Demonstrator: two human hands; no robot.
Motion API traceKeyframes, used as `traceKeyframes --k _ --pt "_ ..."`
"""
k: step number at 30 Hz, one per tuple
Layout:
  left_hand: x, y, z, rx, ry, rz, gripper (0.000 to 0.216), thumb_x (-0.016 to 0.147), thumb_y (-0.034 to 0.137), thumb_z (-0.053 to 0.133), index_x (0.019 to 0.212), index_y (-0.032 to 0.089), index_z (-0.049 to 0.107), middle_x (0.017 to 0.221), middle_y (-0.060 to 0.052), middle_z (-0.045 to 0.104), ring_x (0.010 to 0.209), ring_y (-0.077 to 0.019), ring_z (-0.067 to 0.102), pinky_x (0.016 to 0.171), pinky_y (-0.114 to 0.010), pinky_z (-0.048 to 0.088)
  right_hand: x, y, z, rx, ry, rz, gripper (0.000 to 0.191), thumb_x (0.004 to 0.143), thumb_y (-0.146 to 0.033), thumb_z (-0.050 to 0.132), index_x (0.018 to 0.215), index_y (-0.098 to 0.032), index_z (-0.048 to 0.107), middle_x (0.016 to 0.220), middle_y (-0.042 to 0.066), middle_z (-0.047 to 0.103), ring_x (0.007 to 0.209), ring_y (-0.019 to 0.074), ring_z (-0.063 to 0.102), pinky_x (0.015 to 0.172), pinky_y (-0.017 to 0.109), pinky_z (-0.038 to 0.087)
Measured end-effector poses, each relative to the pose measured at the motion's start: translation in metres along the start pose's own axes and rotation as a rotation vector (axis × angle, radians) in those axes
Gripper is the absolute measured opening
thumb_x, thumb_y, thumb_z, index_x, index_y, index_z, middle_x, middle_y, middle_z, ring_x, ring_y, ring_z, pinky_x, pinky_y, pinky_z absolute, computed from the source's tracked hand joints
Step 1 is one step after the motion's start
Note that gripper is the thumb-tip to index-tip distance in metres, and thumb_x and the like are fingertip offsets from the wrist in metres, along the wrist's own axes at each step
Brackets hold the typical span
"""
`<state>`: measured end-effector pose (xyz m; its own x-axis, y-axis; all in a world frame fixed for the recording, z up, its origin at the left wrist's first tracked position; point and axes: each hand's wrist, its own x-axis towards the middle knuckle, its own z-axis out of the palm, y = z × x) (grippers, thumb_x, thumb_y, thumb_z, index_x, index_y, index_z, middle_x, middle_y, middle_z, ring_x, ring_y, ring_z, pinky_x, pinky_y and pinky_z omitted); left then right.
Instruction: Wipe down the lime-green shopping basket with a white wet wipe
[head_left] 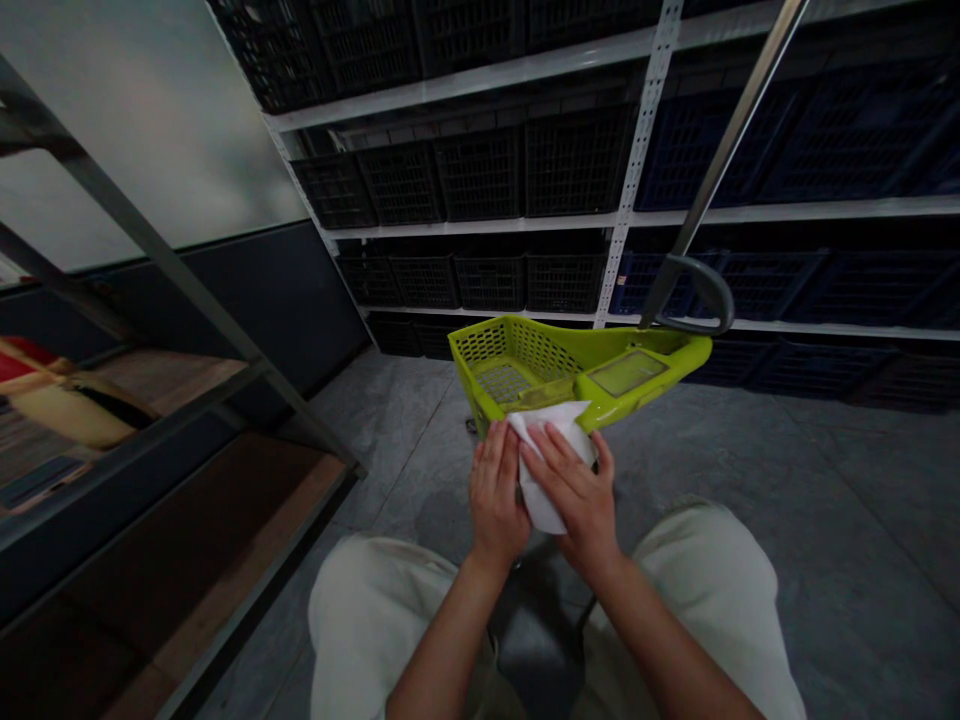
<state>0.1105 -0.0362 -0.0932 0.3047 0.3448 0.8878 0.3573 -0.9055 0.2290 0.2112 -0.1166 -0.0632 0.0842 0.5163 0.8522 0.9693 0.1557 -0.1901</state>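
Observation:
A yellow-green plastic basket (517, 368) with perforated walls stands in front of me, its solid end stretching to the right with a flat framed panel (628, 372). My right hand (574, 490) presses a white wiping cloth (546, 505) against the basket's near side, fingers stretched over it and thumb out to the right. My left hand (497, 495) lies beside it with straight fingers, the fingertips at the basket's near wall and the cloth's left edge. What is under the cloth and both palms is hidden.
A metal pole (739, 130) and a dark loop handle (712, 290) rise from the basket's right end. Behind stand white-framed shelves (480, 228) of black crates (480, 175) and blue crates (832, 140). A metal rack (187, 400) is on the left, over grey floor (795, 480).

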Motion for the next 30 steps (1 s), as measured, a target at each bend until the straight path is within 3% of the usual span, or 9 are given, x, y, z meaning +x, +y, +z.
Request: traceKeyframes --k 4,10,14,18,21,26,30 --pt "0.0 -0.003 -0.001 0.02 -0.016 -0.007 0.063 0.094 0.012 0.043 0.154 0.014 0.026 0.149 -0.018 0.048 0.145 -0.0221 0.037 0.115 -0.043 0.038 0.004 0.006 -0.005 0.013 -0.028 -0.028 0.047 0.097 -0.018 0.036 0.143 -0.028 0.046 0.138 0.006 0.062 0.135 0.0177 0.051 0.122 0.047 0.011" --pt "0.002 -0.002 -0.001 0.019 -0.037 -0.027 0.068 0.09 0.006 0.041 0.155 0.016 0.023 0.148 -0.016 0.05 0.146 -0.0213 0.035 0.116 -0.043 0.036 0.013 0.044 -0.02 -0.103 0.075 0.155 0.043 0.095 -0.022 0.044 0.136 -0.03 0.053 0.137 0.003 0.063 0.136 0.0213 0.05 0.122 0.048 0.008" --pt "0.002 -0.001 0.0 0.009 -0.033 -0.038 0.068 0.091 0.006 0.042 0.155 0.016 0.023 0.149 -0.015 0.049 0.147 -0.0197 0.034 0.117 -0.041 0.035 0.024 0.018 -0.02 -0.031 -0.022 0.216 0.046 0.091 -0.018 0.045 0.134 -0.031 0.054 0.135 0.002 0.064 0.133 0.0207 0.053 0.122 0.048 0.004" --pt "0.0 -0.002 -0.001 -0.003 -0.033 -0.03 0.066 0.093 0.012 0.045 0.155 0.017 0.023 0.152 -0.016 0.046 0.148 -0.0193 0.032 0.117 -0.04 0.034 0.03 -0.007 -0.019 0.062 -0.171 0.114 0.049 0.089 -0.016 0.045 0.135 -0.031 0.051 0.137 0.0 0.063 0.131 0.0175 0.054 0.123 0.043 0.0" --pt "0.001 -0.005 -0.002 0.01 -0.036 -0.02 0.067 0.091 0.008 0.045 0.155 0.016 0.024 0.151 -0.016 0.047 0.148 -0.0192 0.032 0.118 -0.04 0.032 0.032 0.006 -0.025 0.081 -0.229 0.055 0.053 0.086 -0.013 0.044 0.136 -0.03 0.05 0.139 0.0 0.061 0.132 0.0167 0.054 0.123 0.043 -0.003" --pt "0.002 -0.004 0.0 0.026 -0.031 0.001 0.07 0.088 0.003 0.043 0.154 0.015 0.025 0.148 -0.015 0.051 0.147 -0.0198 0.034 0.118 -0.04 0.033 0.034 0.042 -0.038 -0.005 -0.173 0.153 0.056 0.079 -0.007 0.043 0.129 -0.03 0.057 0.134 0.0 0.064 0.132 0.0199 0.054 0.121 0.05 -0.004" --pt "0.002 -0.001 0.002 0.013 -0.033 -0.026 0.069 0.089 0.004 0.043 0.154 0.015 0.025 0.15 -0.015 0.049 0.146 -0.0202 0.035 0.117 -0.04 0.034 0.037 0.026 -0.032 -0.031 -0.142 0.213 0.056 0.076 -0.006 0.042 0.124 -0.028 0.06 0.13 0.001 0.067 0.129 0.0196 0.056 0.122 0.05 -0.002"
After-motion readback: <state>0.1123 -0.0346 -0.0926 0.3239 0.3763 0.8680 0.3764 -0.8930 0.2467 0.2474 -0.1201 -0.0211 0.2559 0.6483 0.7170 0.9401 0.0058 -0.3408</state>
